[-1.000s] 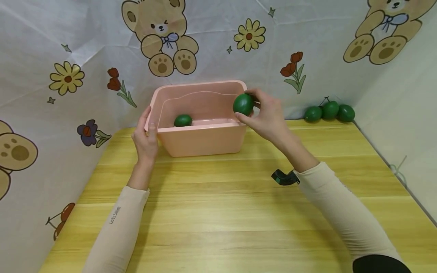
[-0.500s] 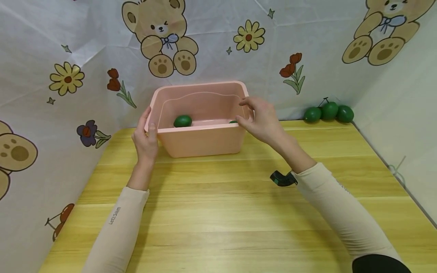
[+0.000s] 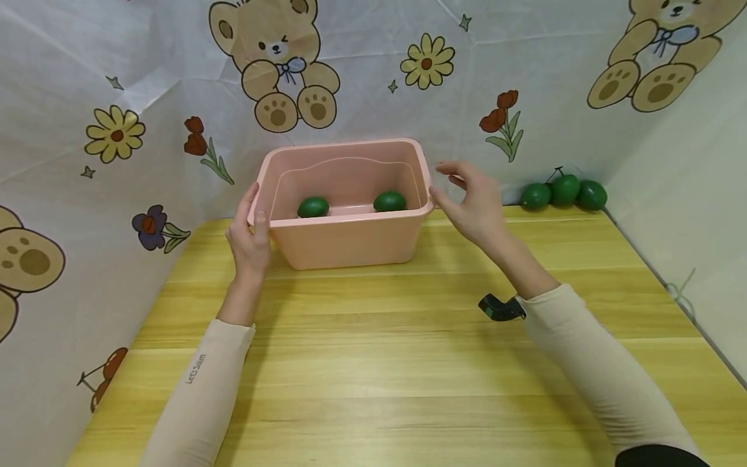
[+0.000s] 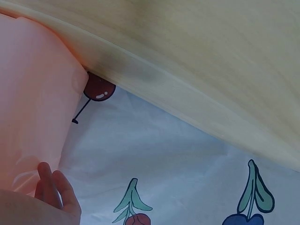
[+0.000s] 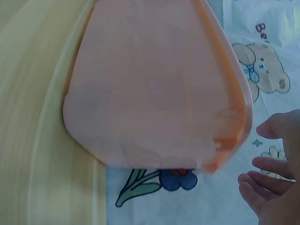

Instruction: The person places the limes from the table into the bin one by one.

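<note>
In the head view a pink plastic bin stands at the back of the wooden table. Inside it lie two glossy dark-green egg-shaped objects, one on the left and one on the right, apart from each other. My left hand holds the bin's left rim by the front corner; the left wrist view shows its fingers at the bin's outer wall. Just off the right rim is my right hand, fingers spread and loosely bent, holding nothing. In the right wrist view this hand is beside the bin.
Several more green egg-shaped objects sit together at the table's back right corner. A white cloth with bears and flowers hangs behind the wooden table. A white wall runs along the right side.
My right hand held a green egg-shaped object over the bin's right end, let it go inside, then moved right past the rim. My left hand has stayed on the bin.
</note>
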Demonstrator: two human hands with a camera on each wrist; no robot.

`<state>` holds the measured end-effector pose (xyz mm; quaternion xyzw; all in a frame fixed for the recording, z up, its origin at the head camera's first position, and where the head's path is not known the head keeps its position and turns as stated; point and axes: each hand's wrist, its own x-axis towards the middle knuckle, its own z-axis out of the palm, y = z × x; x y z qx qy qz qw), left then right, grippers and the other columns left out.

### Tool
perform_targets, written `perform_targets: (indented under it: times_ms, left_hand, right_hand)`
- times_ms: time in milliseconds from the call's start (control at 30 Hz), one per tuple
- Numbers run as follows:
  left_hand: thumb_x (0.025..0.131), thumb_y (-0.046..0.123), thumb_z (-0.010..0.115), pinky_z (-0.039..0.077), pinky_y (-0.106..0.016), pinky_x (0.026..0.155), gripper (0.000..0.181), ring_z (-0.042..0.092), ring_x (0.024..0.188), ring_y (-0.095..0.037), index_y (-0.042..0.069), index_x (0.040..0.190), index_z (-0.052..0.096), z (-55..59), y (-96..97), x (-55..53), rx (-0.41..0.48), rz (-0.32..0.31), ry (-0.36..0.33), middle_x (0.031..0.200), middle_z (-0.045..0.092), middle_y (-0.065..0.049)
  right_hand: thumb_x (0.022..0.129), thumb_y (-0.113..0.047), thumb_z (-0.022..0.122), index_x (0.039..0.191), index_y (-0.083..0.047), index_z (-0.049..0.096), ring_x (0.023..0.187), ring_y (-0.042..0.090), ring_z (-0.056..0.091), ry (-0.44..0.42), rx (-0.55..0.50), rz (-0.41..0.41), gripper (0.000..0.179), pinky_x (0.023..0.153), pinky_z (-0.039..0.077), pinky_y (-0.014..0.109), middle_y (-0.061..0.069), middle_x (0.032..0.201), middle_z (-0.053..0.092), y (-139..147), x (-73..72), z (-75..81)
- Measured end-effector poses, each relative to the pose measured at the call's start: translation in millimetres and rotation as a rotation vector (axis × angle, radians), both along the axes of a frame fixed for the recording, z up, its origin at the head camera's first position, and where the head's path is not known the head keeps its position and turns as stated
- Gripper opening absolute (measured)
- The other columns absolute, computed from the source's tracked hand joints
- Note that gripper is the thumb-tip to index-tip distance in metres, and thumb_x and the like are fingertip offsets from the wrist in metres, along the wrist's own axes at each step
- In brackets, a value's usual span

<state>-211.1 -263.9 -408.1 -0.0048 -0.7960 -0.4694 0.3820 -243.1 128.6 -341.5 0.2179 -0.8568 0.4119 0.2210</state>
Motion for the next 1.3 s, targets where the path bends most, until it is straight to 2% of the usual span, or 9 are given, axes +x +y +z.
perform_targets:
  times_ms: [300,567,867,1100,1300]
  left_hand:
    - [0.095,0.045,0.047,0.055,-0.054,0.104,0.061,0.067,0.129,-0.024,0.022,0.150,0.061,0.2,1.2,0.3,-0.002,0.019,0.002,0.146,0.066,-0.001]
    - [0.095,0.044,0.047,0.056,-0.052,0.104,0.060,0.068,0.128,-0.024,0.022,0.149,0.062,-0.4,0.2,0.8,-0.006,0.030,0.000,0.144,0.067,-0.001]
    - [0.095,0.043,0.048,0.056,-0.048,0.104,0.060,0.067,0.129,-0.023,0.023,0.150,0.061,-0.6,0.9,-0.1,0.003,0.016,0.000,0.145,0.067,0.000]
    - [0.096,0.043,0.048,0.056,-0.048,0.105,0.059,0.066,0.130,-0.022,0.023,0.150,0.061,0.3,1.3,0.6,0.008,0.018,-0.003,0.146,0.066,0.000]
    - [0.096,0.043,0.047,0.056,-0.049,0.105,0.060,0.066,0.130,-0.023,0.022,0.150,0.061,-0.7,0.9,0.4,0.003,0.017,0.000,0.145,0.066,0.000]
  right_hand:
    - [0.098,-0.016,0.071,0.132,0.000,0.068,0.124,0.036,0.067,-0.028,-0.026,-0.115,0.037,0.109,0.053,0.048,0.019,0.132,0.070,38.6,-13.0,-14.7]
    - [0.100,-0.018,0.067,0.137,0.001,0.065,0.129,0.039,0.064,-0.141,-0.055,-0.181,0.041,0.111,0.051,0.051,0.021,0.138,0.066,69.0,-19.1,-34.4]
    - [0.100,-0.020,0.065,0.138,0.002,0.065,0.126,0.043,0.064,-0.198,-0.031,-0.291,0.044,0.107,0.052,0.056,0.026,0.135,0.067,109.5,-30.2,-51.2]
    - [0.102,-0.022,0.061,0.143,0.003,0.059,0.129,0.043,0.059,-0.269,-0.048,-0.349,0.048,0.110,0.050,0.054,0.028,0.139,0.062,142.5,-41.7,-65.5]
    - [0.102,-0.023,0.059,0.146,0.005,0.054,0.129,0.046,0.059,-0.325,-0.032,-0.409,0.052,0.108,0.048,0.053,0.030,0.143,0.059,161.4,-43.1,-74.6]
